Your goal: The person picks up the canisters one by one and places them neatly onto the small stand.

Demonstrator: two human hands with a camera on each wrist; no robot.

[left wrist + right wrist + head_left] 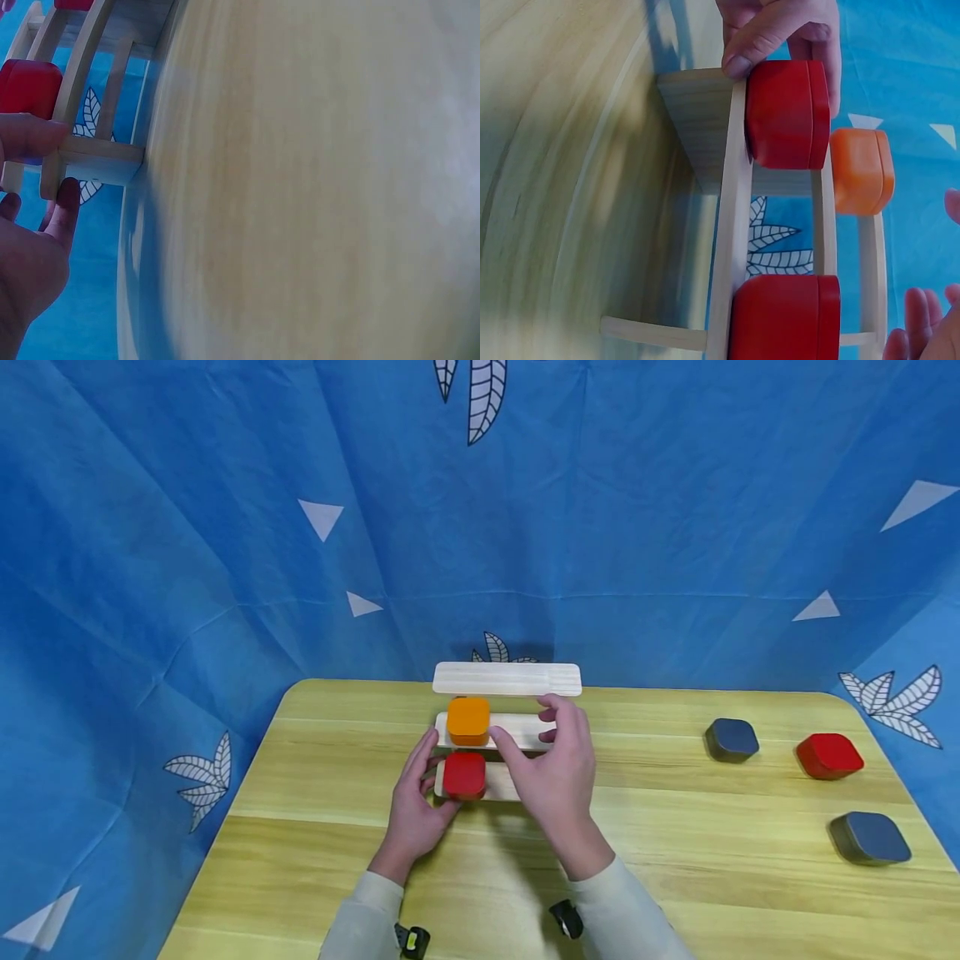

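Observation:
A pale wooden rack (504, 678) with stepped tiers of slats stands in front of me. My left hand (416, 814) grips its left end, with thumb and fingers around the front slat beside a red bin (463, 777). One tier higher sits an orange bin (468, 721), also at the left. Another red bin (776, 319) lies farther right on the front tier, hidden behind my right hand in the head view. My right hand (555, 777) hovers over the rack's right half, fingers spread and bent with nothing between them, its thumb pointing toward the orange bin.
On the right of the wooden table (315, 868) lie a dark blue bin (732, 740), a red bin (829, 756) and a second dark blue bin (870, 838). A blue patterned cloth (480, 527) hangs behind the table and along its sides.

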